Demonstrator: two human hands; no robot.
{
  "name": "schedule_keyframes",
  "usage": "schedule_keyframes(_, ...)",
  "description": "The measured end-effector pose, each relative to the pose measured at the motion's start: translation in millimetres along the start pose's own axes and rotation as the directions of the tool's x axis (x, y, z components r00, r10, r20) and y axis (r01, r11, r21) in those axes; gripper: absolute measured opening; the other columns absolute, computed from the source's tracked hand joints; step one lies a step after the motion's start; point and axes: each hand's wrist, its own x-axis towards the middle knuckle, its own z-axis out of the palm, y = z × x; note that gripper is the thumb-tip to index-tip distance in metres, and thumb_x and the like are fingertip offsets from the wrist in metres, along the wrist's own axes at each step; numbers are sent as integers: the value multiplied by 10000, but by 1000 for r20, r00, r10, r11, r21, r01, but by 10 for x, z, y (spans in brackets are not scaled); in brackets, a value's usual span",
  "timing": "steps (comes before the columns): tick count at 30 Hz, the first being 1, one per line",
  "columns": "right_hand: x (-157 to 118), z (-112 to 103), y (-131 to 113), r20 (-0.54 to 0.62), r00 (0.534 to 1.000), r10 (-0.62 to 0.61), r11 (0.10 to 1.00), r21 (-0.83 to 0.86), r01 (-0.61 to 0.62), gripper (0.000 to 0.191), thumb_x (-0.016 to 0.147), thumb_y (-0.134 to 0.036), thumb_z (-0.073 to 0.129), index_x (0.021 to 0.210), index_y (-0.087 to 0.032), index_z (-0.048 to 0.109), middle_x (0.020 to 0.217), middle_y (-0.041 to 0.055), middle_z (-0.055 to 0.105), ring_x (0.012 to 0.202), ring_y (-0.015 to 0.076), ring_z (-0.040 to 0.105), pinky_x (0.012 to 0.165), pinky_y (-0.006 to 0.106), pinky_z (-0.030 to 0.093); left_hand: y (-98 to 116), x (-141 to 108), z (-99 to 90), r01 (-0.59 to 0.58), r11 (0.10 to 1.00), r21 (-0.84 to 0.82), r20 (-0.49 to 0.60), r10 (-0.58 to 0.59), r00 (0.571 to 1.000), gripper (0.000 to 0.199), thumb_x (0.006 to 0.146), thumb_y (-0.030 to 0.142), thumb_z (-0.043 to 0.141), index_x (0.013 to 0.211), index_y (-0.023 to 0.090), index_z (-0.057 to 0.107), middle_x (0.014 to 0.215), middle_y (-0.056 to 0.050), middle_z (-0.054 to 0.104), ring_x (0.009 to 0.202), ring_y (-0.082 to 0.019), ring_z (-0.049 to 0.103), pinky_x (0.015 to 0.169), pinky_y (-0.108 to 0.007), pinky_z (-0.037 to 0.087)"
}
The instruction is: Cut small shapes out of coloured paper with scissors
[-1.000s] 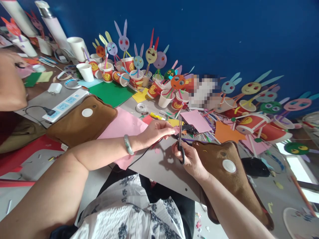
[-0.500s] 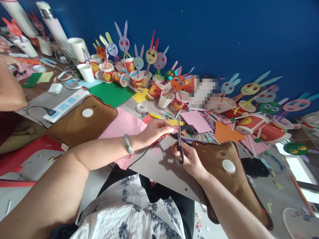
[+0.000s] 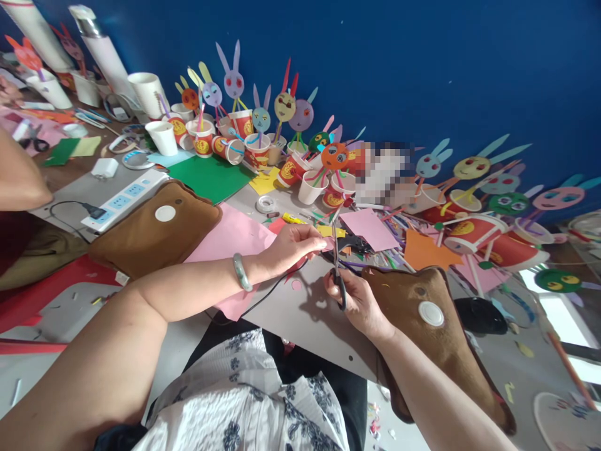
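Note:
Between its thumb and fingers, my left hand (image 3: 293, 246) pinches a small piece of pink paper (image 3: 329, 243). The scissors (image 3: 342, 289) have black handles and stand upright in my right hand (image 3: 357, 299), whose fingers are through the loops. Their blades meet the edge of the pink piece; the exact cut is too small to make out. Below my hands a small pink paper disc (image 3: 296, 284) lies on the grey table (image 3: 300, 326). A larger pink sheet (image 3: 241, 241) lies partly under my left forearm.
Brown cushion-like warmers (image 3: 141, 235) lie at both sides. A power strip (image 3: 126, 199) is at the left. Paper cups with rabbit-faced figures (image 3: 233, 81) line the blue wall. Coloured pipe cleaners and an orange sheet (image 3: 429, 249) lie ahead. Another person's arm (image 3: 21, 172) reaches in at far left.
The scissor blades and pink piece have shifted only slightly; both my hands stay in place. At far left, the other person's hand has moved back from a pair of scissors.

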Motion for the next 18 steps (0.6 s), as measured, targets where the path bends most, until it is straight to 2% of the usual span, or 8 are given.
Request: schedule_keyframes(18, 4, -10, 24, 50, 999, -6, 1000, 26, 4, 576, 860, -746, 563, 711, -189, 539, 653, -6, 520, 621, 142, 442, 592, 287, 351, -35, -1, -14, -14, 1000, 17, 3, 14, 1000, 271, 814, 359, 703, 679, 160, 578, 590, 37, 510, 533, -64, 441, 524, -219, 334)
